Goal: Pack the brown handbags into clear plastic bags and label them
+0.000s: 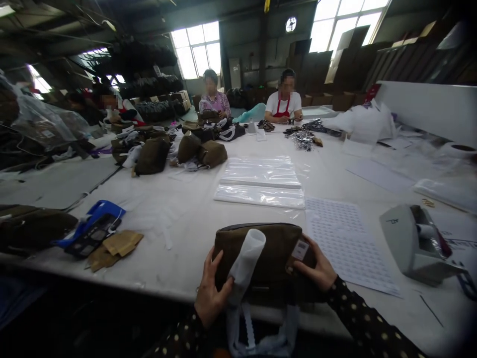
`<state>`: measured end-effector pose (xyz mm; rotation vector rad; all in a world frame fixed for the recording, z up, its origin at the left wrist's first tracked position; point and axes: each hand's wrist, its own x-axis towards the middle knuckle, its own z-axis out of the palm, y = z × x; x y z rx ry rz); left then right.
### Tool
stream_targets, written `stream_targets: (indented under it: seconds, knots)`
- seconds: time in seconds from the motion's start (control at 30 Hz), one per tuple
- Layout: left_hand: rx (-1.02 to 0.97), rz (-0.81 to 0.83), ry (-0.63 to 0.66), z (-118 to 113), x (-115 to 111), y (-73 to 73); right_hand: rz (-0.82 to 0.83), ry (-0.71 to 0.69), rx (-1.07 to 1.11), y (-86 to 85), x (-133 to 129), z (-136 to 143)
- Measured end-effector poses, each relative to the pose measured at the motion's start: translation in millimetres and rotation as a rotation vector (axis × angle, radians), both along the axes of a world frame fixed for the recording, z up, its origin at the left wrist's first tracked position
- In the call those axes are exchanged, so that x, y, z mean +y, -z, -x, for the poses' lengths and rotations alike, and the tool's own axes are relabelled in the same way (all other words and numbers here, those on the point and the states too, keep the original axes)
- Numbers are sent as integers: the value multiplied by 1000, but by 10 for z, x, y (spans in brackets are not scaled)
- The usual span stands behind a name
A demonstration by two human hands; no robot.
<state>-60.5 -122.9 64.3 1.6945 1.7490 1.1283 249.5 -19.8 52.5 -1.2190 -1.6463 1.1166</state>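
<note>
A dark olive-brown bag (276,243) stands at the table's near edge between my two hands. My left hand (212,288) grips its left side, the thumb against a roll of white wrapping foam (250,256) that lies over the bag's front. With my right hand (316,266) I hold the bag's right side, the thumb on a brown hang tag with a white barcode label (300,249). Wrapped straps (261,340) hang below the bag, over the table edge. The bag's back and the fingers behind it are hidden.
Clear plastic bags (261,181) lie stacked beyond the bag, with a printed label sheet (346,243) and a grey tape dispenser (402,248) to the right. Leftward are a blue tool (97,219) and brown paper pieces (115,247). Several bags (152,155) and co-workers (283,102) are farther back.
</note>
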Motion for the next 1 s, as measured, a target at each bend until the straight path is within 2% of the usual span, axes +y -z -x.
stream_targets:
  seconds: [0.1,0.17,0.2,0.27,0.33,0.37,0.47,0.53,0.63,0.77,0.9,1.0]
  knots:
    - [57,4,-10,63,150,-166,40,18,-15,-28,160,51]
    - [175,-142,-15,31,298,-354,39,39,-30,-12,289,104]
    - [270,-260,28,-15,369,-450,34,47,-47,2,337,127]
    - [505,-475,225,-138,510,-608,14,60,-103,18,390,171]
    - [718,-524,408,-242,668,-684,-70,90,-197,-2,406,224]
    - [790,-483,426,-268,752,-689,-146,102,-258,-30,412,262]
    - [878,-302,275,-246,964,-627,-409,75,-432,-160,468,441]
    - [889,-245,191,-207,1041,-576,-553,47,-522,-247,540,604]
    - [881,-202,160,-199,1091,-518,-719,-28,-715,-314,650,846]
    - [847,-127,210,-234,1172,-358,-684,-209,-932,-240,734,1054]
    - [810,-75,207,-235,1264,-131,-630,-214,-995,-97,798,1117]
    - [791,-65,205,-221,1307,-75,-635,-197,-1003,-63,844,1125]
